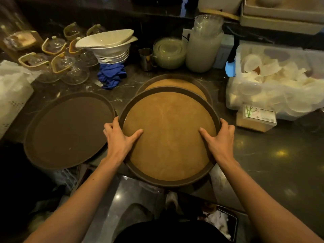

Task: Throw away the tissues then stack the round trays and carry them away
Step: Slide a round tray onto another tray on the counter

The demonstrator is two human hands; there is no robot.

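Note:
A round tan tray with a dark rim (169, 135) is held over the counter's front edge. My left hand (121, 137) grips its left rim, thumb lying on the tray surface. My right hand (219, 137) grips the right rim the same way. Behind it, partly hidden, a second tan round tray (175, 82) rests on the counter. A darker brown round tray (68, 130) lies flat to the left. Crumpled white tissues (219, 222) lie in a dark bin on the floor at lower right.
Behind the trays are a blue cloth (111, 76), stacked white bowls (110, 48), glass lids with tan handles (52, 58), a metal cup (146, 58) and cloudy plastic containers (203, 46). A clear tub of plastic cups (273, 79) and a labelled box (256, 118) stand right.

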